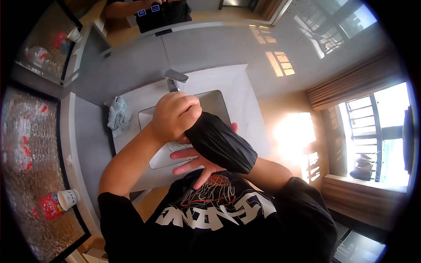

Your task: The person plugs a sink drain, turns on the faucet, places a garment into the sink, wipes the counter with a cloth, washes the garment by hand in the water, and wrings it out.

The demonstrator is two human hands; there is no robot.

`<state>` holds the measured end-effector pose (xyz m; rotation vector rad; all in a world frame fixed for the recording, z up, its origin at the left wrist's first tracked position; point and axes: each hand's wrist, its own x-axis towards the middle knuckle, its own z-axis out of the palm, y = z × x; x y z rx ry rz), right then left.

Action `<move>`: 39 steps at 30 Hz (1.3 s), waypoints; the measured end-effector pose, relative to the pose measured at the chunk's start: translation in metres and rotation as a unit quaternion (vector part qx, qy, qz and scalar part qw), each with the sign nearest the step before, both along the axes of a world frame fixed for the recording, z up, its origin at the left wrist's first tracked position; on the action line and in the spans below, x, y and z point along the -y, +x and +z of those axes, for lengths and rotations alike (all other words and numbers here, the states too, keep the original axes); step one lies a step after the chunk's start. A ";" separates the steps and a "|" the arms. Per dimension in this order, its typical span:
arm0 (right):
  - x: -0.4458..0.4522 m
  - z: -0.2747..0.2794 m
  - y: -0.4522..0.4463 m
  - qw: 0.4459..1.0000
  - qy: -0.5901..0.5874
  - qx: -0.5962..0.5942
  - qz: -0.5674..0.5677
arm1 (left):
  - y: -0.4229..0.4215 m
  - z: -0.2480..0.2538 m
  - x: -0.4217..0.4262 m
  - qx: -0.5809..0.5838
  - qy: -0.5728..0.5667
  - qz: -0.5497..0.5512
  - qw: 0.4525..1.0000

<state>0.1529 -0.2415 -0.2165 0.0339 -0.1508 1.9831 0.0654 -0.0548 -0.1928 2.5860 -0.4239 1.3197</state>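
Over the washbasin point(213, 101), the left hand point(176, 115) was clenched on one end of a black oversleeve point(222, 143), which slanted across the right hand point(202, 162) to the forearm (whether it encircled them, I could not tell). The right hand was released, its fingers spread. A chrome faucet point(176, 77) stood beyond; a crumpled pale cloth point(119, 115) lay at the countertop's point(245, 98) left.

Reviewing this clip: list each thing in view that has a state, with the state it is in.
Left hand: closed on one end of the black sleeve.
Right hand: open, fingers spread, partly hidden.
Black sleeve: wrinkled, over the right wrist area.
Faucet: no running water visible.
Sink: partly hidden; whether it holds water is unclear.
Cloth: crumpled on the counter.
Curtains: drawn open.
Mirror icons: lit.
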 end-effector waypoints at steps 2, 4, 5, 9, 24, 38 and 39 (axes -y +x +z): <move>0.000 0.006 0.003 0.998 -0.021 0.041 0.042 | -0.003 -0.003 -0.011 -0.008 0.057 -0.011 0.998; -0.008 0.016 0.028 0.977 -0.034 0.185 0.097 | -0.004 -0.010 -0.018 -0.063 0.061 0.013 0.996; -0.015 0.030 0.040 0.944 -0.032 0.306 0.124 | -0.005 -0.014 -0.023 -0.107 0.057 0.031 0.992; -0.047 0.049 0.073 0.452 0.063 0.865 0.207 | -0.003 -0.020 -0.007 -0.433 -0.132 0.088 0.887; -0.110 -0.069 0.114 0.131 0.398 0.867 -0.268 | 0.007 -0.101 0.001 -0.477 -0.769 -0.279 0.321; -0.075 -0.044 0.093 0.297 0.215 0.928 -0.066 | -0.009 -0.089 -0.019 -0.537 -0.693 -0.164 0.453; -0.069 -0.035 0.091 0.341 0.178 0.922 -0.046 | -0.008 -0.082 -0.023 -0.552 -0.673 -0.144 0.471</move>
